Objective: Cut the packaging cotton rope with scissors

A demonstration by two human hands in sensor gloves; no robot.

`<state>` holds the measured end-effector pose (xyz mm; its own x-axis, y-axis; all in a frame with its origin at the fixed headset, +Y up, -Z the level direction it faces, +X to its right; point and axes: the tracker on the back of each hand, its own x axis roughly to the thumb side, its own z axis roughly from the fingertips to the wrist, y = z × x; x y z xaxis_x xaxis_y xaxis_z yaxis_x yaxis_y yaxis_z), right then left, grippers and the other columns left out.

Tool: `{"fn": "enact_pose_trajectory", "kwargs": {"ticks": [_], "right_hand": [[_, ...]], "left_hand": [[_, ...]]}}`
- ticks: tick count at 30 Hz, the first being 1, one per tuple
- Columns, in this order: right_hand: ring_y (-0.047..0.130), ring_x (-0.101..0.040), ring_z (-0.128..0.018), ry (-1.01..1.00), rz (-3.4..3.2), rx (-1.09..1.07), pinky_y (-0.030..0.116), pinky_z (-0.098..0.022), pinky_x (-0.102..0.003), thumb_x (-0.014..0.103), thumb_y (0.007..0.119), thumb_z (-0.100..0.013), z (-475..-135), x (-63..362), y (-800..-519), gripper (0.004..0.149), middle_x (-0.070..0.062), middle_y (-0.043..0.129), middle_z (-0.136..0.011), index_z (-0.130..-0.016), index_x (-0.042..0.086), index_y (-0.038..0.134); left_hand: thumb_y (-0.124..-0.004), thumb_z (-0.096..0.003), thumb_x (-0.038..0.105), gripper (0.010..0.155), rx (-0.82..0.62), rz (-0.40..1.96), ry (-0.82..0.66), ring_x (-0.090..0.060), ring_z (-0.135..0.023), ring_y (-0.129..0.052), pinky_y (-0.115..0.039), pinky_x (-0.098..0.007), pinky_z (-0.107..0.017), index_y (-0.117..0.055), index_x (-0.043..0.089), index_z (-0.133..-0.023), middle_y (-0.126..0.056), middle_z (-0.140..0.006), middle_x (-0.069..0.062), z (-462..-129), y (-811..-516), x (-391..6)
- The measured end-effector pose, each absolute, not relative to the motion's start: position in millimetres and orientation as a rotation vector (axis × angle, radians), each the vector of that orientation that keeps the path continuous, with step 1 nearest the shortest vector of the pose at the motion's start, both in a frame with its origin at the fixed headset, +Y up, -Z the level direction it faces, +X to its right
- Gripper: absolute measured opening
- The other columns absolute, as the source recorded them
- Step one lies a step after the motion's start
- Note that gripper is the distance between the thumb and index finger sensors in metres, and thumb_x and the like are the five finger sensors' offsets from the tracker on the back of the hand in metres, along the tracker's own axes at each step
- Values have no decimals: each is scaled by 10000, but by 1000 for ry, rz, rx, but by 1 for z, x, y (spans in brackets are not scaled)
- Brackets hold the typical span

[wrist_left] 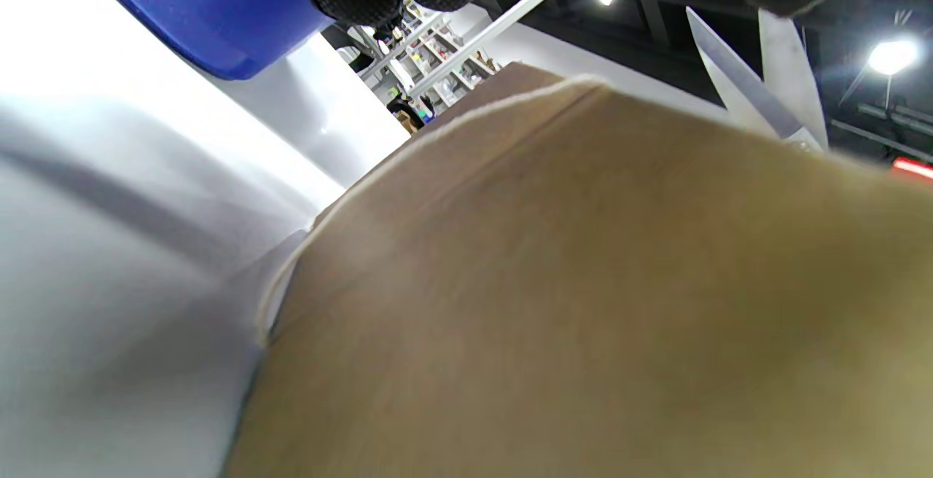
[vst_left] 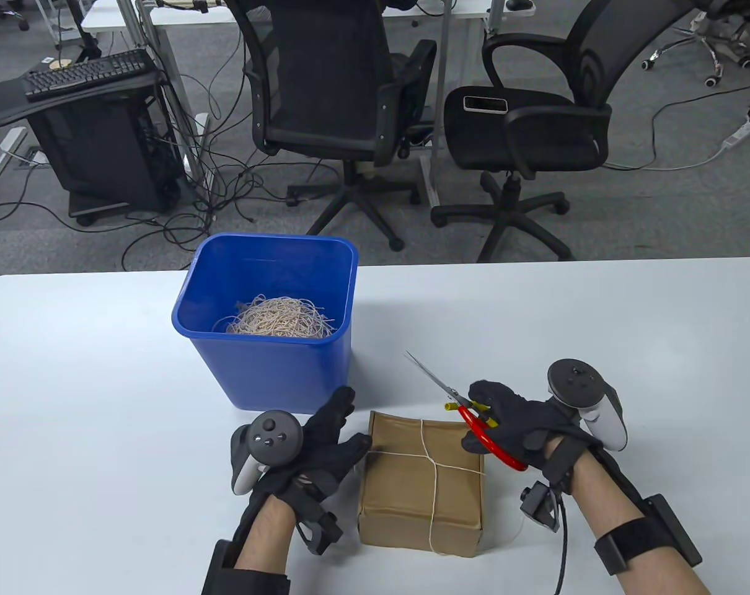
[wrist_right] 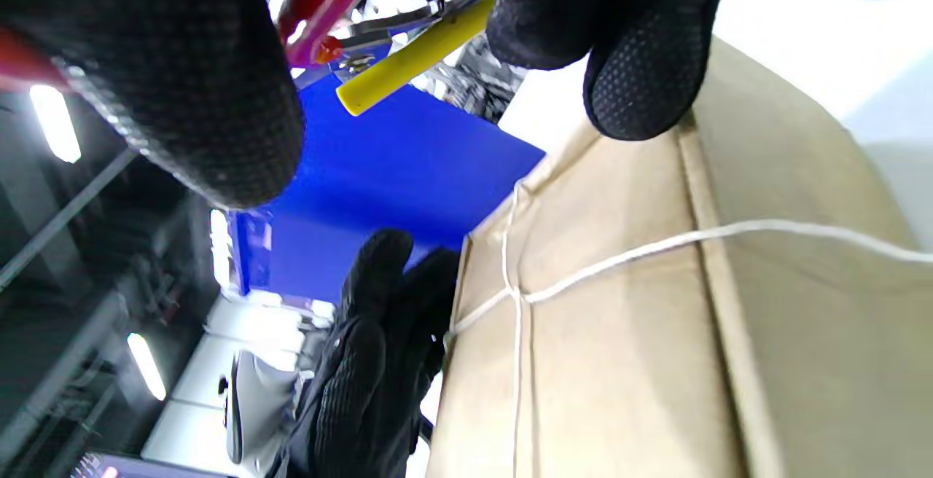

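Observation:
A brown paper package (vst_left: 400, 496) lies at the table's front, tied crosswise with white cotton rope (vst_left: 436, 462). My left hand (vst_left: 344, 427) is open, its fingers spread against the package's left edge; it holds nothing. My right hand (vst_left: 493, 415) grips the red-handled scissors (vst_left: 477, 427) just above the package's far right corner, blades (vst_left: 427, 372) pointing up-left. In the left wrist view the blades (wrist_left: 758, 92) stand slightly apart beyond the package (wrist_left: 583, 281). The right wrist view shows the rope (wrist_right: 619, 259) crossing the package (wrist_right: 765, 347) and my left hand (wrist_right: 372, 361) at its edge.
A blue bin (vst_left: 269, 372) holding a heap of cut rope pieces (vst_left: 282, 319) stands just behind the package and my left hand. The white table (vst_left: 598, 322) stretches to both sides. Office chairs stand beyond its far edge.

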<state>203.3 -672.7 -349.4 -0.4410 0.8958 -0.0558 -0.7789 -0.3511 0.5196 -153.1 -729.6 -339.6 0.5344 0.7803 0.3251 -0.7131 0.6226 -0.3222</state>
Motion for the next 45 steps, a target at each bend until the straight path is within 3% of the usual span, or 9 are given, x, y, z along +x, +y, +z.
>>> {"fn": "enact_pose_trajectory", "kwargs": {"ticks": [6,12,22,28,37,43,45], "right_hand": [[868,-469,-697,649,2046,302,521,-490,-861,407,1018,-354,-347,209,-662,963,-220,837,-722,-1057,21,486],[859,-486,-692,833,2096,291,497,-496,-868,383,1027,-359,-346,213,-655,960,-241,833,-717,-1058,9,487],[871,-516,-647,1075,2201,218,488,-477,-881,341,1051,-342,-347,226,-644,944,-281,854,-678,-1037,-32,533],[879,-516,-609,1138,2213,208,502,-478,-869,340,1049,-339,-361,208,-649,942,-289,859,-670,-1032,-41,537],[918,-406,-324,1187,2243,226,655,-399,-792,457,1037,-328,-378,182,-656,934,-238,929,-522,-995,-25,595],[941,-360,-230,1149,2209,263,713,-363,-750,470,1025,-342,-380,183,-664,883,-202,962,-454,-964,-28,642],[964,-219,22,1047,2204,332,862,-221,-609,403,1042,-319,-384,183,-665,765,-105,1018,-250,-844,-73,754]], "left_hand": [[-771,-530,518,801,-228,788,-525,-529,-1035,-475,-421,-752,-662,-266,386,-1138,-308,-1163,-219,-339,-733,-139],[-722,-545,554,759,-347,773,-526,-543,-1049,-423,-403,-756,-664,-334,331,-1157,-282,-1173,-221,-339,-740,-139],[-722,-544,561,763,-347,783,-518,-543,-1049,-423,-406,-756,-662,-329,333,-1157,-299,-1171,-227,-340,-740,-138],[-719,-544,564,763,-352,789,-521,-544,-1049,-425,-408,-756,-662,-325,336,-1156,-312,-1171,-225,-339,-741,-138],[-716,-542,567,768,-354,795,-522,-546,-1048,-429,-409,-756,-662,-318,331,-1155,-316,-1173,-222,-339,-741,-137],[-713,-544,572,771,-359,795,-520,-544,-1051,-425,-410,-756,-662,-309,332,-1155,-312,-1174,-223,-339,-742,-137],[-715,-543,571,772,-359,800,-520,-546,-1049,-428,-411,-755,-662,-308,332,-1155,-313,-1174,-221,-339,-742,-137]]}}
